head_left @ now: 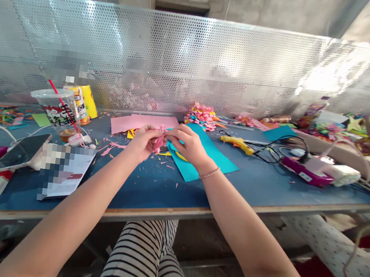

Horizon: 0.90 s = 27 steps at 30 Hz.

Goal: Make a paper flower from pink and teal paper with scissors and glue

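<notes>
The left hand pinches a strip of pink fringed paper between thumb and fingers, over the middle of the blue-topped table. The right hand meets it from the right, fingers bent and bunched at the paper's upper end; whether they grip it or only touch it, I cannot tell. Below the right hand and to its right lies a turquoise paper sheet; a pink paper sheet lies on the far side of the left hand. Beyond the hands sits a pink-and-yellow paper pompom. Farther right are a yellow glue gun and a purple power strip. On the left stands a clear plastic cup with a red straw, and a smartphone lies nearer. Pink paper scraps are scattered near the left hand.
</notes>
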Available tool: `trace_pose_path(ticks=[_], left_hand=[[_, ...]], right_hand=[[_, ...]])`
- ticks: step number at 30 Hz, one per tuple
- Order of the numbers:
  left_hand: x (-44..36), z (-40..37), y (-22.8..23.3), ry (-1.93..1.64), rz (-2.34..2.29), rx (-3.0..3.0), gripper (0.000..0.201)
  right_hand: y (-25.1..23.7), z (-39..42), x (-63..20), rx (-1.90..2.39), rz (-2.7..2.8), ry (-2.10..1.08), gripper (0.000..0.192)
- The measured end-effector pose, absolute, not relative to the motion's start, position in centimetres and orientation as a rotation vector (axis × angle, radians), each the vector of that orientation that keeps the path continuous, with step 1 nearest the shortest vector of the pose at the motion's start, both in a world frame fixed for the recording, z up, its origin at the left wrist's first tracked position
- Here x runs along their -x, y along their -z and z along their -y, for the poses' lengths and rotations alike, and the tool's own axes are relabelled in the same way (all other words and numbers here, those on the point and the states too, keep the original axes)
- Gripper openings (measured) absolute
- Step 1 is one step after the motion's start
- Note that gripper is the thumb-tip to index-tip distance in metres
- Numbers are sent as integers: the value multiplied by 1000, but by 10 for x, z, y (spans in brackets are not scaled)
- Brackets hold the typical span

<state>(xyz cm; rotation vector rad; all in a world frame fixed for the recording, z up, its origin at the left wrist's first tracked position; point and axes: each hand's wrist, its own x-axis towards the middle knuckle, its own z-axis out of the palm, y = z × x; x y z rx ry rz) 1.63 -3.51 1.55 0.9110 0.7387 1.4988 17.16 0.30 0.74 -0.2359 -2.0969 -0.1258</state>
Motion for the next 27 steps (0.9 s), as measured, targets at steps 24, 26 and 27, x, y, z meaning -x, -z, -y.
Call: trace_pose_path(ticks=[24,26,27], left_hand=[[-12,36,-16,-1375,-703,-846,11],[-14,37,-18,-1407,-723,-904,18],[-14,38,-18,-1425,-729,-937,22]], right_hand=[[-9,5,-168,333,2029,22,11],[-9,5,-168,331,2031,-7,10],[-9,5,-168,329,2028,-20,10]])
